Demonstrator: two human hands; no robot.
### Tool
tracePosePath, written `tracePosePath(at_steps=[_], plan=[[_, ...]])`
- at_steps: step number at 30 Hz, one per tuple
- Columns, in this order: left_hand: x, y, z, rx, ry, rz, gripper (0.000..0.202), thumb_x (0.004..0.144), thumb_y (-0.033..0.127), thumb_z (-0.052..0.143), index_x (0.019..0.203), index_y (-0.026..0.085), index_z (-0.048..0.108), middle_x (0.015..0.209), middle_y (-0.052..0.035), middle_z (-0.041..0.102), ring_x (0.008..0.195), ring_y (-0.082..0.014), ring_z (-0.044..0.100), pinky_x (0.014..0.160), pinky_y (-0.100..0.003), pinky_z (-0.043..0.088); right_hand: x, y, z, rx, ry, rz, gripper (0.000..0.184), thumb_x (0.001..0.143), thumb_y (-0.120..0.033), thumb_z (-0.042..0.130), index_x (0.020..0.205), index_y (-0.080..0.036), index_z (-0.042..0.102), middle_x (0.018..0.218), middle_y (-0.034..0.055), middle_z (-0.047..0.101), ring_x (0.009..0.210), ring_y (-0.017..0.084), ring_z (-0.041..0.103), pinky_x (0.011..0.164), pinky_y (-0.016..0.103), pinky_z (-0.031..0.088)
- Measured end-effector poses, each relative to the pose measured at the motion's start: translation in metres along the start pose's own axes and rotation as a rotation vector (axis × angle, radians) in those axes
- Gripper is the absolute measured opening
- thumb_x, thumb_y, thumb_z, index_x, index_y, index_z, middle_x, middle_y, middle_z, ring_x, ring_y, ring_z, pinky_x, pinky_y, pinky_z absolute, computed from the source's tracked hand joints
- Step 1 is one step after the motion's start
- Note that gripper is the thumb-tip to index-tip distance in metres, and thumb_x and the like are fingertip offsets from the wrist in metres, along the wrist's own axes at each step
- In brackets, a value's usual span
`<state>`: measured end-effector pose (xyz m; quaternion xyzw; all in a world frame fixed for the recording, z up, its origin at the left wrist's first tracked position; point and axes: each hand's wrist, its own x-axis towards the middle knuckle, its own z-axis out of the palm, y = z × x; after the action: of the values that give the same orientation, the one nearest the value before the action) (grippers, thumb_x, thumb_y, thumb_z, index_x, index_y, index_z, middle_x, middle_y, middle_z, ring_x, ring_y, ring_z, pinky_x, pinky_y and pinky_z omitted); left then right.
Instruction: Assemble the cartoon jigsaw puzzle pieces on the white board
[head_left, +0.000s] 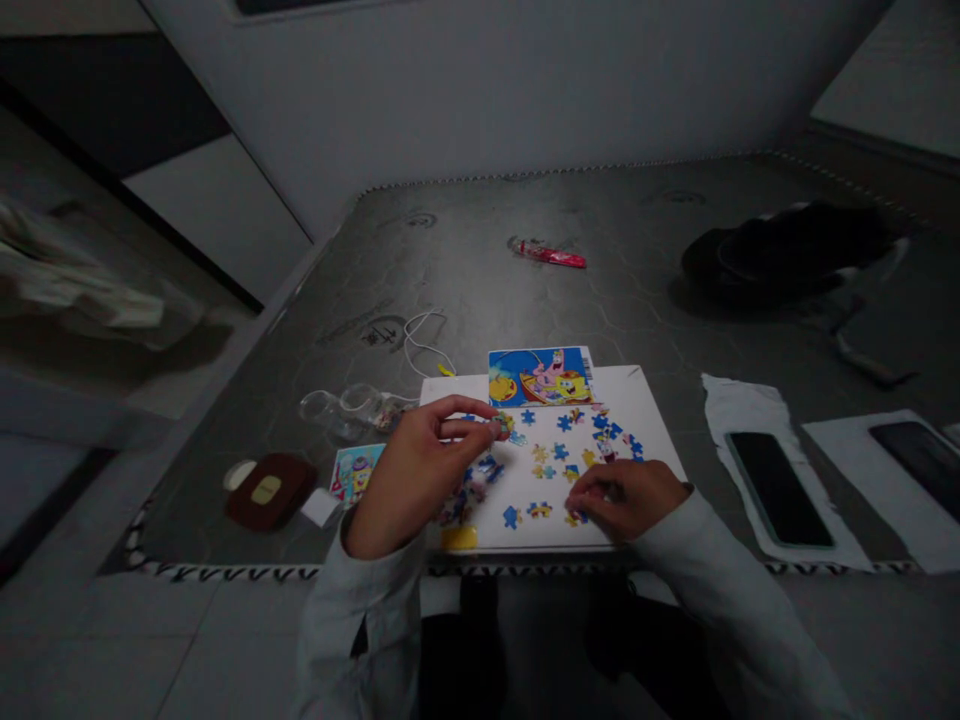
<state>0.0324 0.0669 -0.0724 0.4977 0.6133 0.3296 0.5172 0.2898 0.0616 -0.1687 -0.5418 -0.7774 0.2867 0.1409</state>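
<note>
My left hand (442, 450) is raised over the white board (487, 525), its thumb and fingertips pinched on a small yellow-green jigsaw piece (504, 424). At the board's front right, my right hand (619, 497) has its fingers closed on a blue-and-yellow jigsaw piece (574, 518) at the board's surface. Several loose blue and yellow pieces, such as a blue piece (512, 517), lie spread between the hands. A heap of pieces (472, 490) is partly hidden by my left hand. The cartoon picture card (540, 378) lies along the board's back edge.
Left of the board are a brown case (271, 492), another cartoon card (352, 472), clear plastic containers (326, 412) and a white cable (424, 340). A red packet (553, 256) lies farther back. To the right are a phone (780, 490) and a black bag-like object (787, 255).
</note>
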Motion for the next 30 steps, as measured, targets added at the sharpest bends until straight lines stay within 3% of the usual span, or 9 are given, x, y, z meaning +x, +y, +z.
tracePosePath(at_steps=[5, 9, 16, 23, 30], plan=[[0.0, -0.005, 0.0, 0.008, -0.018, 0.047, 0.025, 0.084, 0.039, 0.073, 0.099, 0.019, 0.07, 0.085, -0.0045, 0.079, 0.068, -0.0149, 0.071, 0.055, -0.021, 0.049, 0.007, -0.007, 0.014, 0.0, 0.353, -0.18, 0.021, 0.092, -0.042, 0.066, 0.087, -0.025, 0.076, 0.075, 0.0006, 0.069, 0.071, 0.017, 0.065, 0.069, 0.029, 0.048], [0.001, -0.008, -0.003, 0.02, -0.023, 0.051, 0.025, 0.083, 0.038, 0.073, 0.098, 0.018, 0.07, 0.082, -0.0042, 0.078, 0.07, -0.0149, 0.071, 0.056, -0.02, 0.047, 0.014, -0.012, 0.029, -0.106, 0.453, -0.221, 0.024, 0.096, -0.043, 0.064, 0.096, -0.023, 0.075, 0.073, 0.0015, 0.062, 0.068, 0.017, 0.061, 0.066, 0.029, 0.046], [-0.001, -0.008, -0.014, 0.051, 0.027, 0.006, 0.03, 0.082, 0.04, 0.075, 0.102, 0.018, 0.069, 0.081, -0.004, 0.078, 0.066, -0.0129, 0.067, 0.051, -0.018, 0.038, 0.02, -0.007, 0.042, -0.2, 0.403, -0.117, 0.025, 0.096, -0.041, 0.062, 0.106, -0.023, 0.076, 0.089, 0.0064, 0.066, 0.078, 0.021, 0.063, 0.074, 0.034, 0.05], [-0.001, -0.011, -0.023, 0.046, 0.023, 0.017, 0.029, 0.083, 0.04, 0.073, 0.102, 0.018, 0.07, 0.083, -0.005, 0.078, 0.069, -0.0145, 0.067, 0.051, -0.019, 0.041, 0.021, -0.012, 0.034, -0.169, 0.339, -0.1, 0.025, 0.098, -0.038, 0.056, 0.102, -0.024, 0.077, 0.081, 0.0049, 0.064, 0.076, 0.021, 0.061, 0.072, 0.033, 0.048], [-0.001, -0.01, -0.019, 0.019, 0.009, 0.056, 0.03, 0.086, 0.037, 0.071, 0.108, 0.018, 0.071, 0.084, -0.005, 0.077, 0.072, -0.0131, 0.067, 0.053, -0.019, 0.038, 0.018, -0.017, 0.028, -0.09, 0.403, -0.098, 0.026, 0.099, -0.037, 0.054, 0.1, -0.021, 0.074, 0.076, 0.0021, 0.064, 0.071, 0.018, 0.06, 0.067, 0.03, 0.044]])
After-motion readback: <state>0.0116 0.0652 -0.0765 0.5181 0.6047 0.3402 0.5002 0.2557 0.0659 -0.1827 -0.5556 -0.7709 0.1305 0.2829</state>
